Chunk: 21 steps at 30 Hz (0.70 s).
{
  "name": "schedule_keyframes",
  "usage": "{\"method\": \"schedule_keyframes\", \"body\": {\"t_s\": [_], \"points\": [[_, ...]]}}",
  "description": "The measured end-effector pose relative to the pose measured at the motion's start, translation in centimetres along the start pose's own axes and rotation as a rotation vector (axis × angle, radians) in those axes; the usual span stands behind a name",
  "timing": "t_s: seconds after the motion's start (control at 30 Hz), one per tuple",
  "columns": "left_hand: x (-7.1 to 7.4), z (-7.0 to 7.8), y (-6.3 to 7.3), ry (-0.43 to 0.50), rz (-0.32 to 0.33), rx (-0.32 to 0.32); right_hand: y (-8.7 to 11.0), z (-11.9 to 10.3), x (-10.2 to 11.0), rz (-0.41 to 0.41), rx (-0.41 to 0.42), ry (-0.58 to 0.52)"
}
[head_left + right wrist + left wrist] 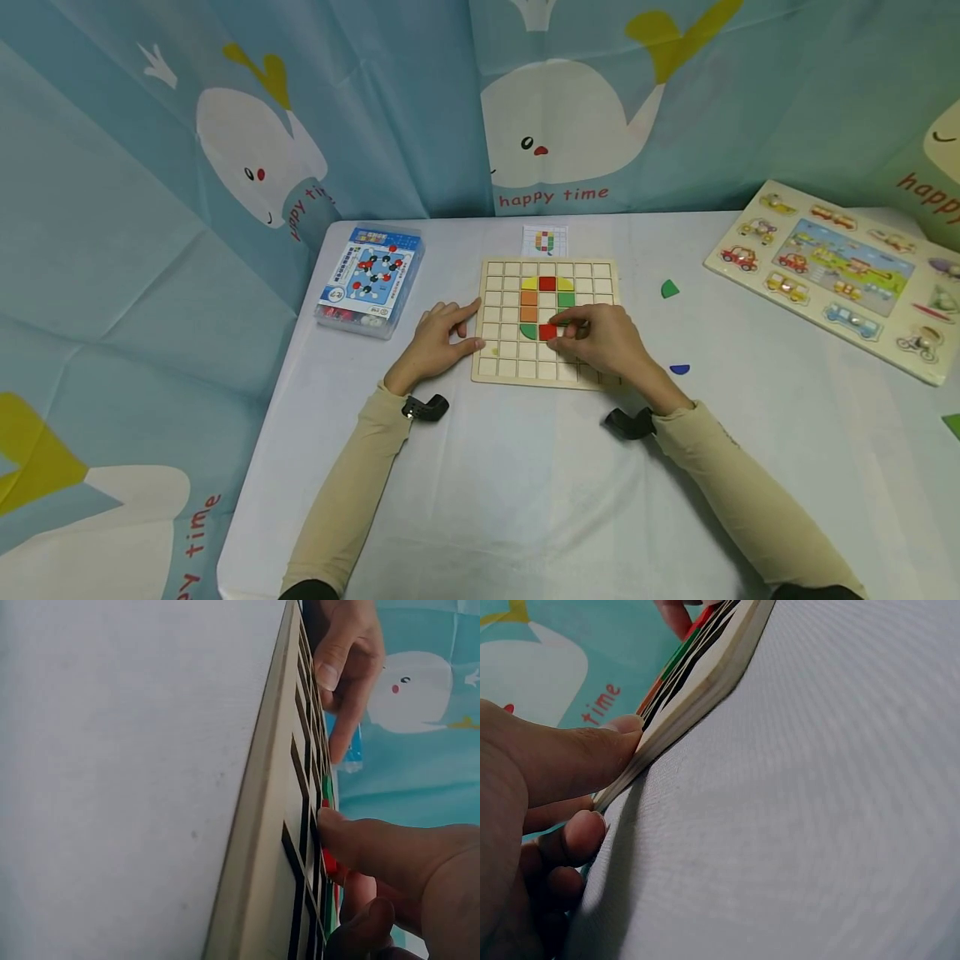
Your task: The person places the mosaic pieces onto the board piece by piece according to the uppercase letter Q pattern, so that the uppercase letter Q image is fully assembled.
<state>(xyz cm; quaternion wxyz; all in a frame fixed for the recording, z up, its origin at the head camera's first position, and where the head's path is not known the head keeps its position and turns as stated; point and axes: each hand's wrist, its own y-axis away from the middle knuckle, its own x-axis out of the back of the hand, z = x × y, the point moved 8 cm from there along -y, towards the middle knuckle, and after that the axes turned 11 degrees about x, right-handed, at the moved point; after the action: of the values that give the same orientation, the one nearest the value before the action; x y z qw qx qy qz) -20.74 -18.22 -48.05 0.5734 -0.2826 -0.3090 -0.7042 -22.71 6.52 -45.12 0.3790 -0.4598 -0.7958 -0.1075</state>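
Note:
A wooden grid board [498, 367] lies on the table with coloured tiles in several of its cells. My right hand [603, 337] is over its lower middle, thumb and fingers pinching a red square tile [547, 332] at a cell. Beside that tile sits a green rounded tile [528, 331], with two orange tiles [528, 305] above it. Another red tile [547, 283] lies between two yellow ones at the top. My left hand [437, 342] touches the board's left edge with spread thumb and index finger; in the left wrist view the thumb [585, 757] presses on the rim.
A small pattern card [545, 241] lies behind the board. At the left is a clear plastic box [369, 279] with a molecule picture. A vehicle puzzle board [832, 279] lies at the right. Loose green [669, 288] and blue [679, 369] pieces are nearer the grid board.

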Motion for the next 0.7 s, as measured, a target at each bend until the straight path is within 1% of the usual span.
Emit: {"method": "schedule_keyframes", "body": {"t_s": [0.2, 0.43, 0.7], "points": [[0.01, 0.03, 0.07, -0.002, -0.003, 0.005, 0.04, -0.20, -0.14, -0.011, -0.008, 0.022], [0.03, 0.08, 0.12, 0.002, -0.005, 0.004, -0.08, -0.73, 0.03, -0.008, 0.007, 0.056], [0.05, 0.10, 0.15, 0.008, -0.004, 0.002, -0.22, -0.73, -0.04, -0.007, 0.008, 0.051]]}}
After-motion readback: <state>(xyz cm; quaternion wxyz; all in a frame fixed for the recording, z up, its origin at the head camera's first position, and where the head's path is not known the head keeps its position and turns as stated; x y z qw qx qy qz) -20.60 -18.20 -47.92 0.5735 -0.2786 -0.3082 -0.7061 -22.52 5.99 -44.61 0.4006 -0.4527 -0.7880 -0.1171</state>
